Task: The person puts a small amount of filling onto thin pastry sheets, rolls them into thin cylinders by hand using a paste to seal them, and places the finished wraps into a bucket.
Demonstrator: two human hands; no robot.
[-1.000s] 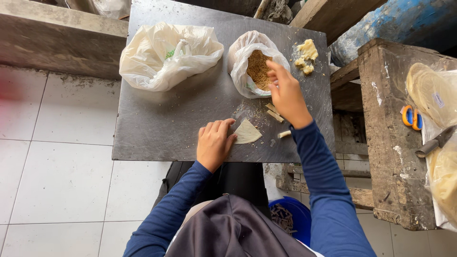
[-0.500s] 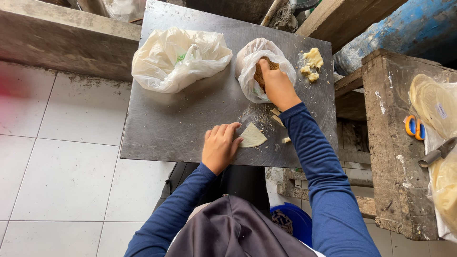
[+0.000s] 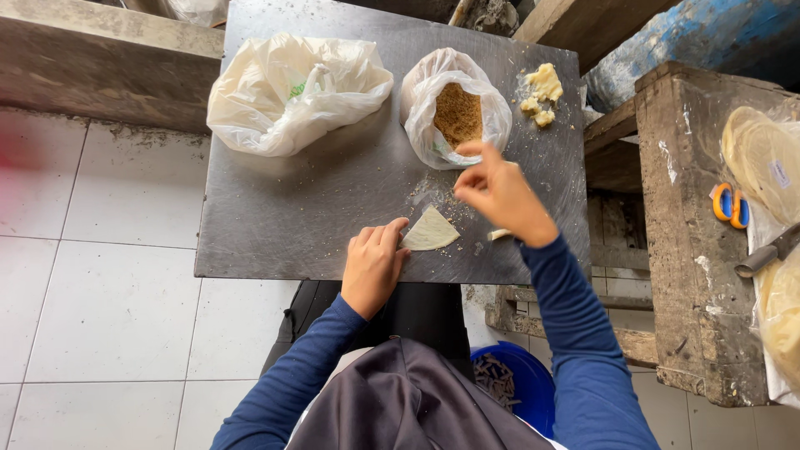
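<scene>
Pastry wrapper (image 3: 430,231): pale triangular sheet, flat on the metal table (image 3: 292,208) near its front edge. Left hand (image 3: 373,265) presses fingertips on its left corner, gripping nothing. Right hand (image 3: 500,193) hovers above it, fingers pinched; contents too small to tell. Behind: open bag of brown filling (image 3: 457,112), closed white bag (image 3: 292,92), yellow dough lumps (image 3: 542,87). Blue bucket (image 3: 521,383) below, mostly hidden.

Long dark-blue sleeves run to both wrists, bare hands (image 3: 372,265), and a dark grey apron covers the lap.
</scene>
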